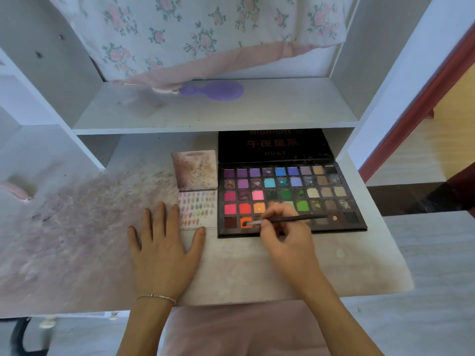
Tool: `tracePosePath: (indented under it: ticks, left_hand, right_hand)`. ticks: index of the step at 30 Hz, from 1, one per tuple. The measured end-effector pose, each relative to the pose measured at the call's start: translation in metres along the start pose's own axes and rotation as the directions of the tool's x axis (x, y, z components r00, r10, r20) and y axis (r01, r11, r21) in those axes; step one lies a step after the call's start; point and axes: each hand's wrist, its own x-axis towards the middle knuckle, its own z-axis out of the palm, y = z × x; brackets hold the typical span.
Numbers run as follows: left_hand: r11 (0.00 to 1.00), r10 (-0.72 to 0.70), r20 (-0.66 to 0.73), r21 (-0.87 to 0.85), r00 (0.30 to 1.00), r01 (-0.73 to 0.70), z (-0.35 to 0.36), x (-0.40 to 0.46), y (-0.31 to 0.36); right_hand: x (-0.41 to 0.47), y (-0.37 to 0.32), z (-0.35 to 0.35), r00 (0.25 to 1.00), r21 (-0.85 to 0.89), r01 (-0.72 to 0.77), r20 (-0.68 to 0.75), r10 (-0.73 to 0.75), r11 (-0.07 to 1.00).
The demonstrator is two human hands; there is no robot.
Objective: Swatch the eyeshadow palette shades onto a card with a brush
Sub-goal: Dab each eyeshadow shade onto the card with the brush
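A black eyeshadow palette (290, 196) lies open on the white desk, with several rows of coloured pans. My right hand (285, 235) pinches a thin black brush (285, 220), whose tip sits in the orange pan (245, 222) in the bottom row. Left of the palette lies a white card (196, 209) covered with several small colour swatches. My left hand (162, 250) rests flat on the desk with fingers spread, its thumb at the card's lower edge.
A stained pinkish sheet (194, 169) stands above the card. The desk top (77, 227) is smeared with pink powder at left. A purple hand mirror (216, 90) lies on the shelf above, under a floral cloth (200, 34). A pink stool (244, 330) is below.
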Motion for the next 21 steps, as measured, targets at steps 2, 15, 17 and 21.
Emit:
tracePosePath:
  ticks: [2,15,17,21]
  left_hand:
    - [1.000,-0.001,-0.001,0.005,1.000,0.001,0.001,0.000,0.000]
    - [0.999,-0.008,-0.020,0.033,1.000,0.009,0.006,-0.001,-0.001]
    - [1.000,-0.007,-0.025,0.023,1.000,0.008,0.006,0.000,0.000]
    - [1.000,-0.003,-0.034,0.013,0.999,0.004,0.006,-0.001,-0.001]
  right_hand:
    - [0.003,-0.003,0.012,0.998,-0.027,0.031,0.048,-0.030,0.999]
    - [0.021,-0.003,0.049,0.991,-0.253,0.103,0.106,-0.078,0.962]
    - [0.020,-0.001,0.049,0.991,-0.271,0.111,0.103,-0.085,0.956]
    - [0.021,-0.001,0.050,0.990,-0.293,0.107,0.121,-0.074,0.950]
